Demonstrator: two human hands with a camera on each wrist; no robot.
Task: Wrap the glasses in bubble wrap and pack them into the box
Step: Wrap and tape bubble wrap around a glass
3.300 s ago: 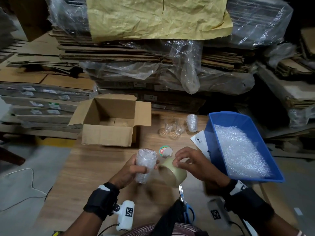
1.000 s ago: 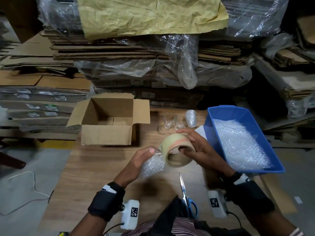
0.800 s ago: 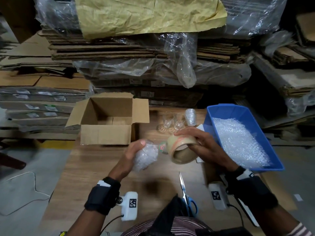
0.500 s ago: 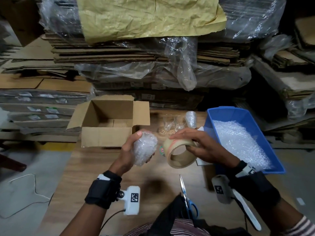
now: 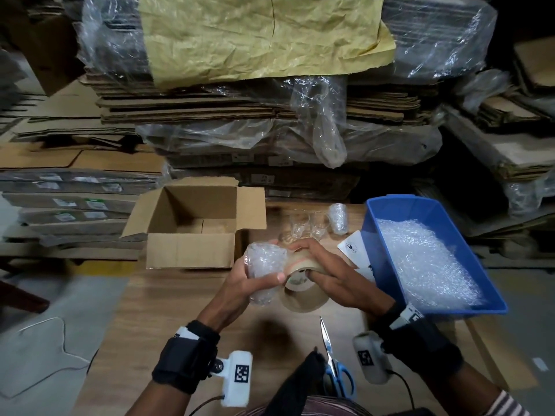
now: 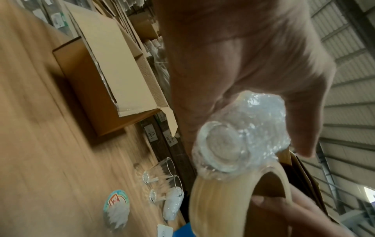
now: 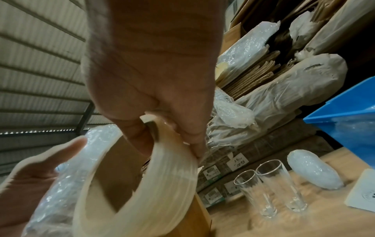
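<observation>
Warehouse bench, wood top (image 5: 168, 310), cardboard stacks behind. Left hand (image 5: 240, 283) curled round a bubble-wrapped glass (image 5: 262, 265), held above the bench. Right hand (image 5: 333, 274) grips the tape roll (image 5: 303, 291), pressed against the wrap. Open box (image 5: 192, 232) sits empty at back left. Two bare glasses (image 5: 306, 226) and another wrapped one (image 5: 338, 219) stand beside the blue bin (image 5: 372, 244) of bubble wrap (image 5: 420, 259). Scissors (image 5: 333, 367) lie near the edge.

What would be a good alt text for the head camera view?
The left hand holds a bubble-wrapped glass against a tape roll gripped by the right hand, above a wooden table with an open cardboard box and blue bin.
</observation>
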